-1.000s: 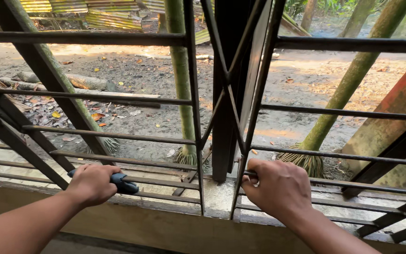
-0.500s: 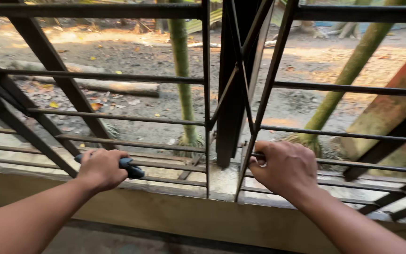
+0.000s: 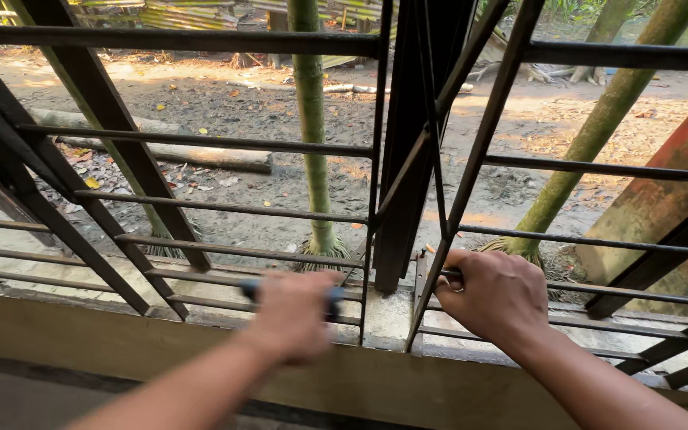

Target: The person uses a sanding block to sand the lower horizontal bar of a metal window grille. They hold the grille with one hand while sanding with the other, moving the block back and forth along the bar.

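My left hand (image 3: 292,314) is closed around a dark tool with a blue-black handle (image 3: 333,301), held low against the lower bars of the black metal window grille (image 3: 201,142). The hand is blurred with motion. On the right, my right hand (image 3: 495,295) grips a horizontal bar of the grille's right panel (image 3: 599,243), just beside the dark central post (image 3: 408,159). The tool's working end is hidden behind my left hand.
A wooden sill (image 3: 81,342) runs below the grille. Outside lie bare ground with dead leaves, a fallen log (image 3: 177,151), green palm trunks (image 3: 312,135) and a rusty red slanted post (image 3: 662,199). Diagonal dark braces (image 3: 57,171) cross the left side.
My left hand with the tool has slid to the right along the lower bars, toward the central post. The right hand keeps its hold on its bar.
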